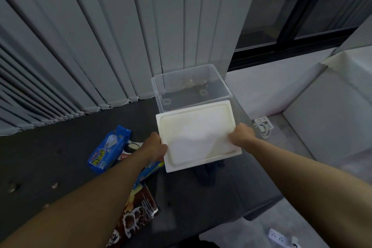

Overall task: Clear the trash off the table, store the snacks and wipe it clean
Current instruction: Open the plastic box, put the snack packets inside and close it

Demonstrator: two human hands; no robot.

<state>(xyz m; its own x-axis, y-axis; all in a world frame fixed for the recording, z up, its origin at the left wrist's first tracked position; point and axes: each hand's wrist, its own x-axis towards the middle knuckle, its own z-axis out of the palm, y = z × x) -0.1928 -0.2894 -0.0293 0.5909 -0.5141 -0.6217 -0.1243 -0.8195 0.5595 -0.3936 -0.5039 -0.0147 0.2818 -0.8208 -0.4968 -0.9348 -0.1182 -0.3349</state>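
A white rectangular lid [198, 136] is held level above the dark table [60, 159], just in front of a clear plastic storage box [191, 86] that stands open and looks empty. My left hand [155, 146] grips the lid's left edge and my right hand [241, 135] grips its right edge. A blue snack packet [109, 148] lies on the table to the left. Under my left forearm lie more snack packs [150, 169] and a brown cereal box [138, 211]. A dark cloth [209, 173] lies under the lid's near edge.
Grey vertical blinds [100, 36] hang behind the table. A dark window frame [291, 36] and white ledge are at the back right. A wall socket with white cables [262, 125] and a white power strip [279, 236] lie on the floor to the right.
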